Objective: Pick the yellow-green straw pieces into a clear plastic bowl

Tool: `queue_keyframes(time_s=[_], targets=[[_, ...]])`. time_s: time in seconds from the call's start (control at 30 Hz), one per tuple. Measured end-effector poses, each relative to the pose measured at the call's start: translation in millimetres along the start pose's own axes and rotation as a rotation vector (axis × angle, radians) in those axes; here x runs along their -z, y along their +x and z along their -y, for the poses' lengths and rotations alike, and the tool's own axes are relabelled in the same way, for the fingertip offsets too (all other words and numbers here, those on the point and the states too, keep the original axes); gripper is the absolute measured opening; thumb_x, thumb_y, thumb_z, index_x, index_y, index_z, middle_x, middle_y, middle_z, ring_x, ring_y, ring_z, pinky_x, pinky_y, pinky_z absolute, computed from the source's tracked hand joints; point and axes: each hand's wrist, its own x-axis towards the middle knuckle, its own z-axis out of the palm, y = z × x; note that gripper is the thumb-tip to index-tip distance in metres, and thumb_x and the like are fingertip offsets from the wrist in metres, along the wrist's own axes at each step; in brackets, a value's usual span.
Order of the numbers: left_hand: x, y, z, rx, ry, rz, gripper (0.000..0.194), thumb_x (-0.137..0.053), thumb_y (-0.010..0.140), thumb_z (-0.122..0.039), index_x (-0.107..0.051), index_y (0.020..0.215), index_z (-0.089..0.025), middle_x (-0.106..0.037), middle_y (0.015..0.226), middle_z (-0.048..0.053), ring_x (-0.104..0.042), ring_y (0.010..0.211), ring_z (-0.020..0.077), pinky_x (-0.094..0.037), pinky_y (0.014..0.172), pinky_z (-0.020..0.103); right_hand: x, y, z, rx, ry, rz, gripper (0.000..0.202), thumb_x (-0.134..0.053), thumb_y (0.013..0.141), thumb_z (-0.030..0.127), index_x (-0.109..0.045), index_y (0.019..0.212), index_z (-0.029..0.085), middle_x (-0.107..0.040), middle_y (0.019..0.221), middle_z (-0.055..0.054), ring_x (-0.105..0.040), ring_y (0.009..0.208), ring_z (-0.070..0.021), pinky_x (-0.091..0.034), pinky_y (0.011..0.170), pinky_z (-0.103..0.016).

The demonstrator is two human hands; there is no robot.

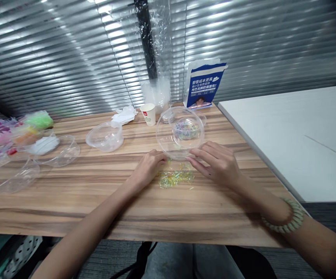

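A round clear plastic bowl is tilted up at the middle of the wooden table. My left hand is at its lower left edge, fingers closed together on the rim. At the lower right edge, the thumb and index finger of my right hand hold the rim, the other fingers curved above. Short yellow-green pieces lie loosely on the table between my hands. Through the clear plastic, small purple and green pieces show in another clear container behind.
A paper cup, white tissue and a clear bowl stand left of centre. More clear bowls and colourful bundles lie far left. Behind are a blue-and-white bag and blinds. A white surface adjoins on the right.
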Motion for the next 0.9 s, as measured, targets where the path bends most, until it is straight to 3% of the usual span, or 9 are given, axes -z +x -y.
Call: queue_keyframes(time_s=[0.1,0.2,0.37,0.57,0.9], targets=[[4.6,0.6,1.7,-0.015,-0.022,-0.011,0.013,-0.055,0.084,-0.012,-0.067,0.085,-0.016,-0.068,0.086,0.005,-0.060,0.082,0.0175,-0.046,0.076,0.029,-0.2,-1.2,-0.9,-0.010,0.001,0.006,0.006,-0.061,0.081,0.017,-0.060,0.086,0.014,-0.063,0.073,-0.003,-0.057,0.068,-0.0160,-0.046,0.061,-0.027],[20.4,0.0,2.1,-0.066,-0.137,-0.038,0.014,-0.056,0.083,-0.010,-0.068,0.087,-0.016,-0.069,0.084,0.004,-0.063,0.078,0.0151,-0.048,0.072,0.026,0.1,-1.9,-2.6,-0.010,-0.006,-0.001,0.006,-0.061,0.081,0.017,-0.061,0.086,0.014,-0.063,0.072,-0.004,-0.058,0.068,-0.0162,-0.046,0.061,-0.028],[40.4,-1.1,-6.2,-0.133,-0.368,-0.272,0.006,-0.061,0.081,-0.015,-0.068,0.081,-0.014,-0.069,0.079,0.005,-0.063,0.074,0.0131,-0.050,0.064,0.022,1.7,-1.3,-2.7,0.008,-0.010,0.014,0.004,-0.060,0.083,0.018,-0.060,0.086,0.015,-0.063,0.072,-0.003,-0.057,0.068,-0.0156,-0.046,0.062,-0.027],[24.7,-1.3,-6.3,-0.230,-0.364,-0.320,0.007,-0.062,0.081,-0.013,-0.068,0.079,-0.015,-0.069,0.080,0.005,-0.065,0.077,0.0128,-0.051,0.070,0.023,3.4,1.9,3.6,0.086,0.084,0.046,0.008,-0.060,0.083,0.016,-0.059,0.090,0.013,-0.062,0.071,-0.003,-0.056,0.066,-0.0147,-0.047,0.060,-0.026],[21.0,-1.5,-3.1,-0.166,-0.279,-0.412,0.005,-0.063,0.081,-0.017,-0.068,0.081,-0.016,-0.070,0.080,0.003,-0.065,0.074,0.0116,-0.050,0.071,0.021,2.0,0.9,7.7,0.107,0.133,0.051,0.007,-0.059,0.084,0.018,-0.060,0.090,0.014,-0.063,0.072,-0.003,-0.056,0.067,-0.0145,-0.047,0.059,-0.026]])
